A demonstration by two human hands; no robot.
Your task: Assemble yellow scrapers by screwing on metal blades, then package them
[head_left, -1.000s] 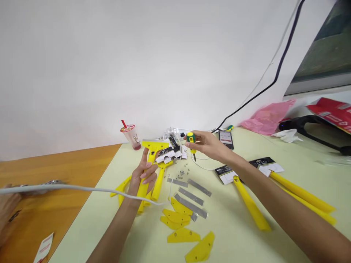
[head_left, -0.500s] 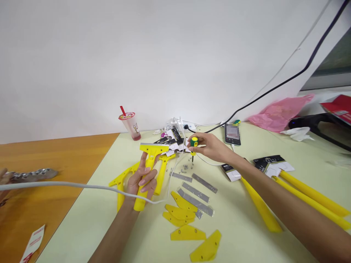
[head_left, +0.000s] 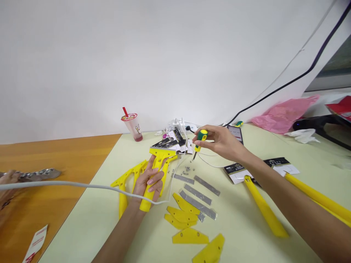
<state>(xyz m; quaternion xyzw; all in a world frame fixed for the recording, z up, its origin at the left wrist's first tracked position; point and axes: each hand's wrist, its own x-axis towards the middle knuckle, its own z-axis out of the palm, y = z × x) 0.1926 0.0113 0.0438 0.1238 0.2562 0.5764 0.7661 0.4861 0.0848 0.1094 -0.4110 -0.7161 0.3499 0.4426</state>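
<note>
My left hand (head_left: 150, 182) is wrapped round the handle of a yellow scraper (head_left: 148, 193), its wide head pointing away from me. Between the fingers of my right hand (head_left: 222, 140) is a screwdriver (head_left: 202, 136) with a green and yellow handle, tilted with its tip down. That tip hovers over or touches the small screws and nuts (head_left: 187, 169); I cannot tell which. Below them lie flat grey blades (head_left: 197, 193) and several loose yellow cover plates (head_left: 190, 236). More yellow scrapers (head_left: 122, 186) lie partly hidden behind my left hand.
Black and white packaging cards (head_left: 175, 140) lie near a power strip (head_left: 194, 128). A drink cup (head_left: 134, 127) stands by the wall. Yellow handles (head_left: 265, 208) and a phone (head_left: 236, 133) lie to the right. A white cable (head_left: 82, 185) crosses in front. Another person's hand (head_left: 9, 178) is at far left.
My right hand has lifted slightly and moved right, tilting the screwdriver so its tip points down to the left. The scraper in my left hand has shifted a little to the right.
</note>
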